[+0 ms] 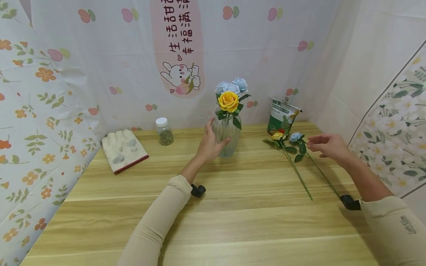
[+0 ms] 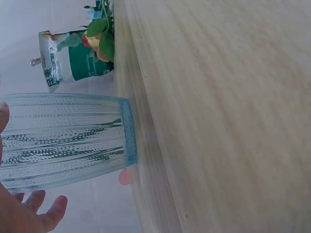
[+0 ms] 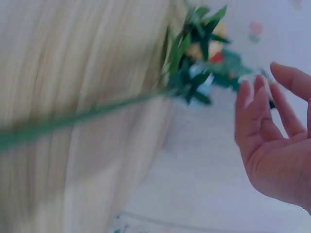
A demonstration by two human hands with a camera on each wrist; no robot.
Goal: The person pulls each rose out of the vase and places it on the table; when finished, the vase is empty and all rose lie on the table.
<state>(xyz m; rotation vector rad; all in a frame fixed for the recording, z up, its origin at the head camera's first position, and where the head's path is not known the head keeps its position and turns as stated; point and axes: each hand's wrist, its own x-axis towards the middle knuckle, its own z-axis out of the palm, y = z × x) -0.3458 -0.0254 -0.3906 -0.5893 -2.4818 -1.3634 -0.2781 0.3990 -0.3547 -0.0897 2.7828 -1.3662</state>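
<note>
Glass vase (image 1: 228,142) near the tabletop's (image 1: 246,225) far edge.
Left hand's (image 1: 209,144) fingers spread around it; right hand's (image 1: 332,148), loosely bent and empty, beside the blue rose (image 1: 295,137) near the far right corner. Reaching seems in hand; next calls for pinching the stem (image 1: 321,171).

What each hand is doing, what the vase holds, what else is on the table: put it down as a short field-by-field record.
Left hand: at the vase's side, thumb in front; firmness of grip unclear
Right hand: beside the loose blue rose, holding nothing
Vase: clear, upright
In vase: one yellow rose, light blue roses behind it
Lying loose: the blue rose and a second yellow bloom, both stemmed
Behind loose flowers: green-and-white packet
Left side: white-lidded jar, pale glove
</note>
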